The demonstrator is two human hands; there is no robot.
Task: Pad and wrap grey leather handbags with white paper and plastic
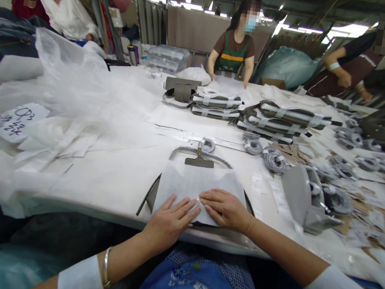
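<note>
A dark handbag [151, 196] lies flat at the table's front edge, its curved handle [224, 160] pointing away from me. A white sheet of wrapping paper [180, 177] covers most of its front. My left hand [172, 221] lies flat on the sheet's lower middle, fingers spread. Beside it, my right hand [228, 209] rests on the sheet with fingers stretched out to the left. The fingertips of both hands nearly meet over a small raised spot in the paper. Above the sheet a dark flap [199, 162] with a metal clasp shows.
Stacked wrapped bags [283, 119] stand ahead, with coiled straps [274, 159] nearer me. A grey bag piece [302, 197] and scattered packets [373, 215] lie right. White paper strips [59, 139] and clear plastic [70, 63] lie left. A masked co-worker [233, 49] stands across the table; others are at both sides.
</note>
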